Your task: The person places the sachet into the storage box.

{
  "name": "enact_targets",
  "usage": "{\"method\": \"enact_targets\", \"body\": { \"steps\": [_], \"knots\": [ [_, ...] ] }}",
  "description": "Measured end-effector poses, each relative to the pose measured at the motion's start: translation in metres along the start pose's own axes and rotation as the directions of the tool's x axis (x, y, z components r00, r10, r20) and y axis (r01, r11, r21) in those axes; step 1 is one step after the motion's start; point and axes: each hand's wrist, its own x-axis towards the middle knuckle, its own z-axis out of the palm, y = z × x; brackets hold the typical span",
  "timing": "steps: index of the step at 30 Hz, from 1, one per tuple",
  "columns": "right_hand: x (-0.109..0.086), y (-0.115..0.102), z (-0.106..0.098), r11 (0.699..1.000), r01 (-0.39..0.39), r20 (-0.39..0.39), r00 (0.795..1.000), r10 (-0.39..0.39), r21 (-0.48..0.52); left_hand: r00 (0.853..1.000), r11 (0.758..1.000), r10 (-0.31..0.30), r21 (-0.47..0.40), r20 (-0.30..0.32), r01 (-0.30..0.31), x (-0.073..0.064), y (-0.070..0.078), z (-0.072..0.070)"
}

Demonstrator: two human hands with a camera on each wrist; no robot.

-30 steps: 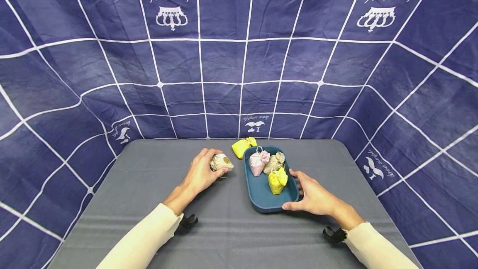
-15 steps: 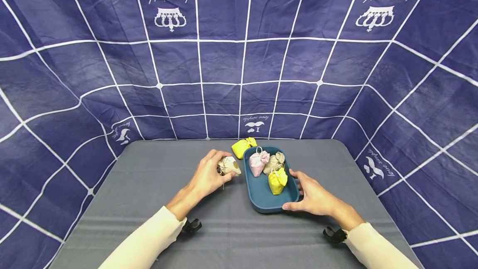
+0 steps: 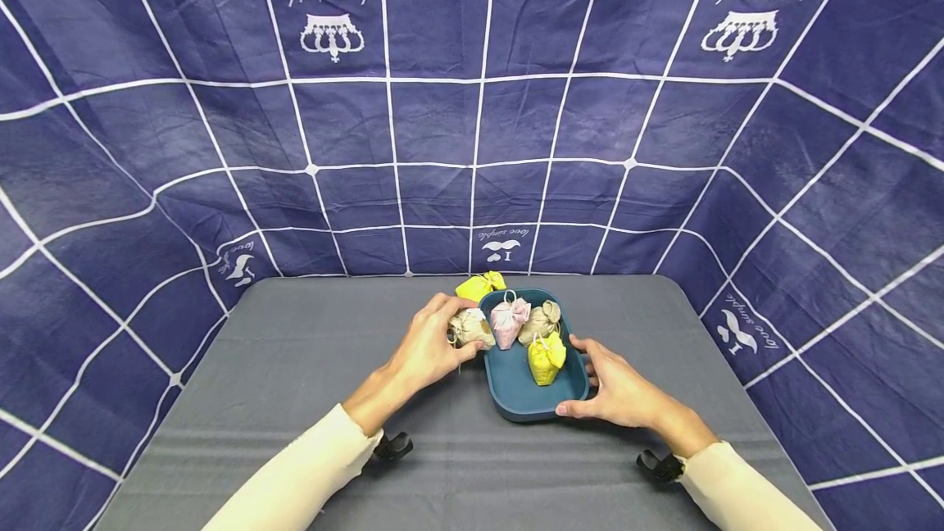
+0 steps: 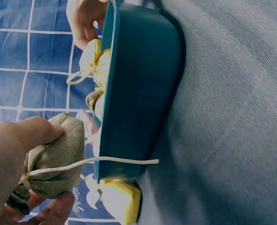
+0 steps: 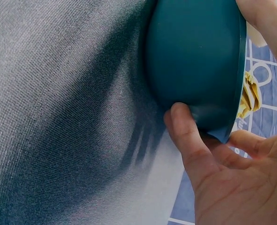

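Observation:
My left hand [image 3: 435, 342] pinches a beige drawstring pouch [image 3: 472, 328] between thumb and fingers, at the left rim of a dark teal tray [image 3: 509, 392]. In the left wrist view the linen pouch [image 4: 65, 150] trails a pale cord, and a gap shows between it and the tray wall [image 4: 138, 79]. My right hand [image 3: 615, 383] grips the tray's near right corner; in the right wrist view its thumb is at the rim and its fingers [image 5: 187, 131] lie against the outer wall. Inside the tray sit a pink pouch [image 3: 509, 322], a beige pouch [image 3: 540, 324] and a yellow pouch [image 3: 546, 360].
Another yellow pouch [image 3: 475, 287] lies on the grey table [image 3: 332, 342] behind the tray's far left corner, partly covered by my left hand's reach. A navy cloth with white grid lines [image 3: 442, 121] rises behind and along both sides. Black bands are at both wrists.
My left hand has carried the beige pouch rightward, from over the table to the tray's left rim. The right hand and tray stay essentially in place.

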Motion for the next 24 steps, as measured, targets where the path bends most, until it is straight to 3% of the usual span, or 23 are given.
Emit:
{"method": "enact_targets", "body": {
  "steps": [15,24],
  "knots": [
    [0.0,0.0,0.001,1.0,-0.004,0.001,1.0,0.004,-0.007,0.998,0.999,0.039,-0.032,0.043,-0.038,0.012,0.021,0.01],
    [0.0,-0.001,0.0,1.0,-0.013,0.006,1.0,0.013,-0.019,0.997,0.998,0.041,-0.051,0.063,-0.038,0.015,0.027,0.015]
  ]
}}
